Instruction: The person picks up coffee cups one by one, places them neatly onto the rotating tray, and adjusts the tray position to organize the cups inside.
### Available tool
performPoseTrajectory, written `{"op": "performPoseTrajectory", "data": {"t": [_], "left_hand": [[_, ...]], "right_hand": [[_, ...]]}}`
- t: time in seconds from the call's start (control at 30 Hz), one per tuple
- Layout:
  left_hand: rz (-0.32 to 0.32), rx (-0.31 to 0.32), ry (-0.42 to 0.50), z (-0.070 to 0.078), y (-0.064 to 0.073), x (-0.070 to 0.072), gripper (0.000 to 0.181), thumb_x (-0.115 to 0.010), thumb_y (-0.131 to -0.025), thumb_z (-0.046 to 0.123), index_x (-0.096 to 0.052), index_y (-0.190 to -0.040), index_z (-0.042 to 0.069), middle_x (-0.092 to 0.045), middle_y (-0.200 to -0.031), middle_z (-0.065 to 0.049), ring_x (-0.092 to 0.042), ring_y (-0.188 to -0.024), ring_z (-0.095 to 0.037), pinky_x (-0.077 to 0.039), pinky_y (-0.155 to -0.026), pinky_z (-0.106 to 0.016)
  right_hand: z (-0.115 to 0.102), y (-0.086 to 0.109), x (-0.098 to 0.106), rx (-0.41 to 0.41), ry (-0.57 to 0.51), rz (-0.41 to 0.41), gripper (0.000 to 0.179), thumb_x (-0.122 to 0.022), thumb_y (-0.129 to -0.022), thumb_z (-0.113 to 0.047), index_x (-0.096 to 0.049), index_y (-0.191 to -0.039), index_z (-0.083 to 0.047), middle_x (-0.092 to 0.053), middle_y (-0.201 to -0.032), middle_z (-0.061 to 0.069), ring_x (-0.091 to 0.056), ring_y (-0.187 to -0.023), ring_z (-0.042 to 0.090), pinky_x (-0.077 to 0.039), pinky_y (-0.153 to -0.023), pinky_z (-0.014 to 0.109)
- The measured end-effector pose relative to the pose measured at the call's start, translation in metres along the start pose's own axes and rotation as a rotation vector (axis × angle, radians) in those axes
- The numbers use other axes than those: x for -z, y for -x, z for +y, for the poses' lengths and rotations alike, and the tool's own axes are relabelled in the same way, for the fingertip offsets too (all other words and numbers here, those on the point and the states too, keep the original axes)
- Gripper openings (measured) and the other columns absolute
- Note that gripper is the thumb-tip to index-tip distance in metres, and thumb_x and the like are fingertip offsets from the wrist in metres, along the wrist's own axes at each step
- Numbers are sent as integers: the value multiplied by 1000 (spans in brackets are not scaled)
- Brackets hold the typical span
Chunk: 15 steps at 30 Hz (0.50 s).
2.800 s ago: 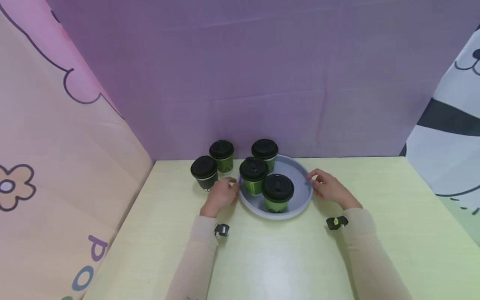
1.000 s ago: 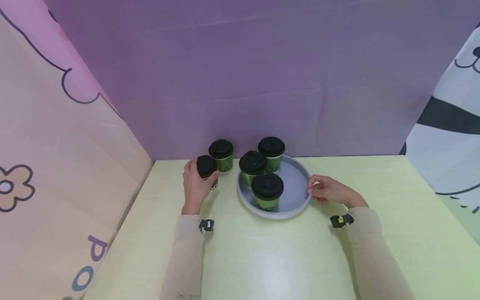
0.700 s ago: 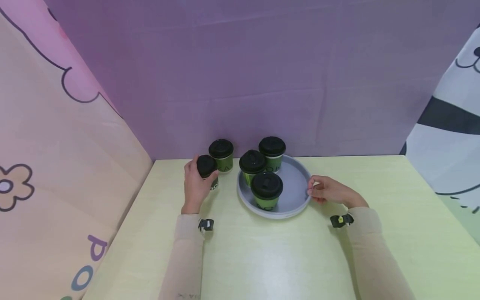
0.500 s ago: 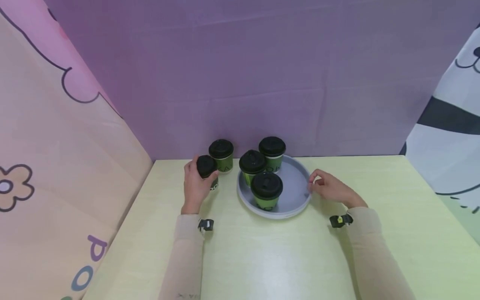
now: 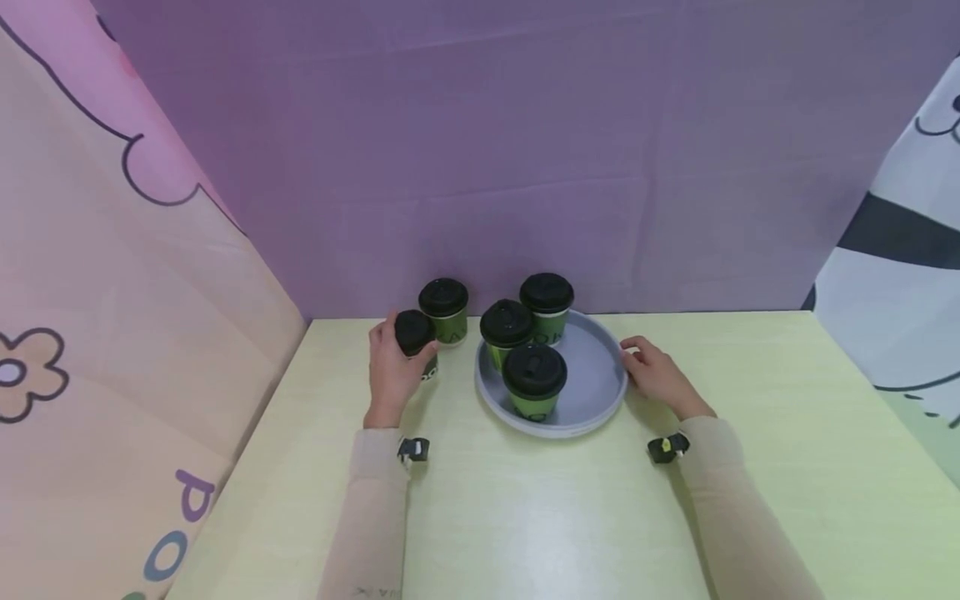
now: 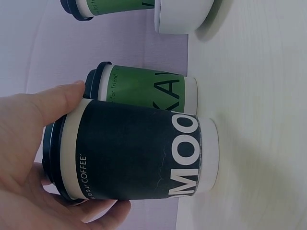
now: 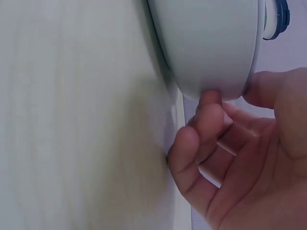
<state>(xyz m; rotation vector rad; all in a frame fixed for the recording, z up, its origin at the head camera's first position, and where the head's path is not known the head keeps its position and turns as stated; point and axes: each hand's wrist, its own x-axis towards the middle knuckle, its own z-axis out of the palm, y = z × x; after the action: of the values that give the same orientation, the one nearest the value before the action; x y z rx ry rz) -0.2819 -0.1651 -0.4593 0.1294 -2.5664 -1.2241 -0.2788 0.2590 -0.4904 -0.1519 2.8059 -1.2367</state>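
Observation:
My left hand (image 5: 393, 371) holds a black-sleeved paper coffee cup (image 6: 139, 148) with a black lid, thumb and fingers round its upper part. The cup stands upright at the table's left rear, and white "MOO" lettering shows on its sleeve. On the right, my right hand (image 5: 656, 375) pinches the side of a round pale grey tray (image 7: 211, 43), thumb at the rim and a fingertip against the lower wall. Three green lidded cups stand in the tray: a front one (image 5: 535, 383), a left one (image 5: 507, 327) and a rear one (image 5: 547, 304).
Another green coffee cup (image 5: 444, 310) stands just behind the held one, near the purple back wall (image 5: 480, 150). The light wood table (image 5: 525, 517) ends at that wall. Printed cloth panels (image 5: 112, 292) close off the left and right sides.
My left hand has gone from the tray's left side to the black-sleeved cup and taken hold of it. The cups in the tray have shifted slightly. My right hand has changed its hold on the rim.

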Motion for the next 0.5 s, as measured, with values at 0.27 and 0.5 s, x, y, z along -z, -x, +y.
{"op": "performPoseTrajectory", "data": {"t": [0.27,0.5], "left_hand": [[-1,29,-13,2,-1,1,93,-80,-89,39,-29,-161,9,-34,-156,-23,-45,-141,-42,-39,-116,-56],[-6,30,-25,2,0,2,93,-79,-89,40,-29,-160,9,-34,-155,-23,-46,-140,-42,-40,-115,-57]], "right_hand": [[4,0,4,-70,-124,-106,37,-43,-106,-22,-47,-135,1,-57,-71,2,-52,-58,13,-46,-57,27],[2,4,7,-52,-150,-156,37,-47,-101,-18,-47,-129,5,-60,-74,4,-56,-63,15,-49,-58,29]]}}
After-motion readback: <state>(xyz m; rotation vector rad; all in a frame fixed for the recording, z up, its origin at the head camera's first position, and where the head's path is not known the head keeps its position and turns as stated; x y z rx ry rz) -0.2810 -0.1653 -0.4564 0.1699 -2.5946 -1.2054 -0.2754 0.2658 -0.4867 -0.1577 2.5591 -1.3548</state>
